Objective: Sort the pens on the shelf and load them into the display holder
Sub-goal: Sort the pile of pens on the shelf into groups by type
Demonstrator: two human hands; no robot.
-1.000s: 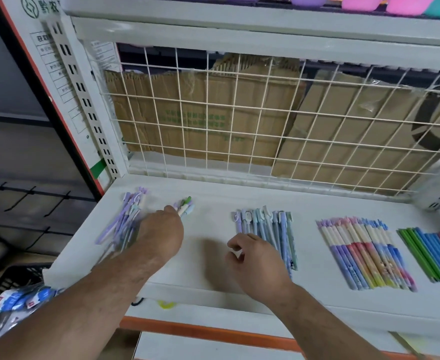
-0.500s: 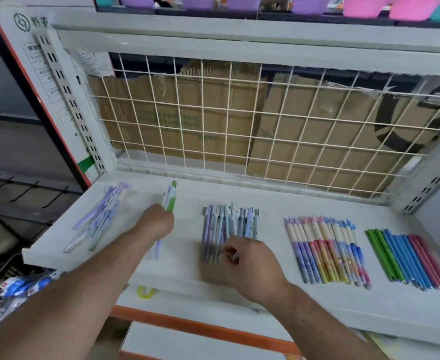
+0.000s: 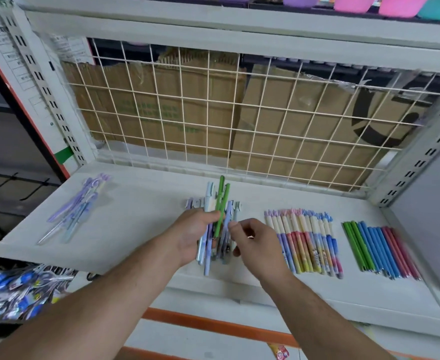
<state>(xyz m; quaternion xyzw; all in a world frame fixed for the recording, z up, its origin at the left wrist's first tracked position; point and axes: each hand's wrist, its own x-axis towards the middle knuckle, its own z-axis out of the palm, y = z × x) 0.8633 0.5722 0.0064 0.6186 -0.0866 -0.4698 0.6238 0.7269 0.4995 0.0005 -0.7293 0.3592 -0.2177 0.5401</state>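
- Left-hand grip (image 3: 191, 235) clasps a bunch of green and pale-blue plastic pens (image 3: 221, 201), long axes running near-to-far.
- Right-hand grip (image 3: 257, 242) hovers just right, fingers curled; hold unclear.

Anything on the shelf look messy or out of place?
The purple pens at the shelf's left end lie in a loose, slanted heap, unlike the neat pastel row and solid-coloured row on the right. The left hand's bunch mixes green pens with pale blue ones.

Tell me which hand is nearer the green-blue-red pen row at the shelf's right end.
Right. The right hand is left of the green-blue-red pen row, beyond the pastel pens; the left hand is farther left, gripping a pen bundle.
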